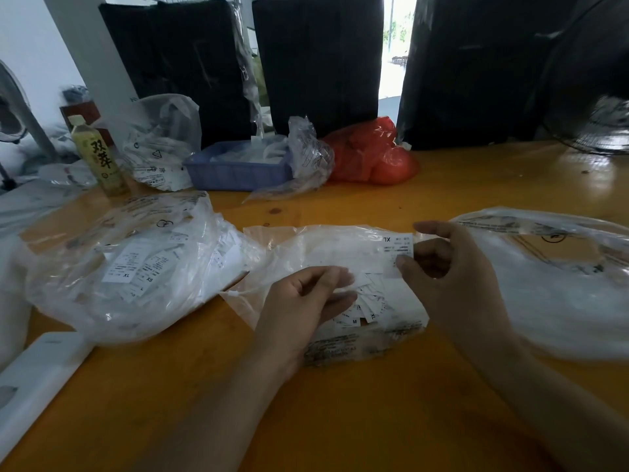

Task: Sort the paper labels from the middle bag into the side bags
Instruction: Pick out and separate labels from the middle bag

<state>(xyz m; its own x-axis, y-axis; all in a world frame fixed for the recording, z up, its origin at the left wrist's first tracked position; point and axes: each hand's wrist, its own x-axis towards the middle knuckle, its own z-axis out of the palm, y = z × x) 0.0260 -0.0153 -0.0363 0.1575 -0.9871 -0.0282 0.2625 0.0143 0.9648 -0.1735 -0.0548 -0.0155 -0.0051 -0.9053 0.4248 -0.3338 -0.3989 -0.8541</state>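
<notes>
Paper labels (366, 306) are small white slips printed in black with size marks such as M and XL, heaped loose in the open middle bag (340, 253), a clear crinkled plastic bag lying flat on the table (340, 420) directly before the person. The left side bag (119, 267), clear plastic, lies beside it and contains slips marked XL, XS and L. The left hand (306, 301) rests on the mouth of the middle bag, fingers loosely curled; whether it grips anything cannot be told. The right hand (449, 267) pinches one label (398, 255) marked XL between thumb and fingers, held above the middle bag's right edge. The right side bag (561, 284), clear, blurred, lies just beside that hand. Table surface is glossy orange-brown wood. Along the far edge: a green bottle (97, 155), a blue tray (235, 172), a red plastic bag (374, 158). Dark wrapped stacks (320, 63) stand behind.
</notes>
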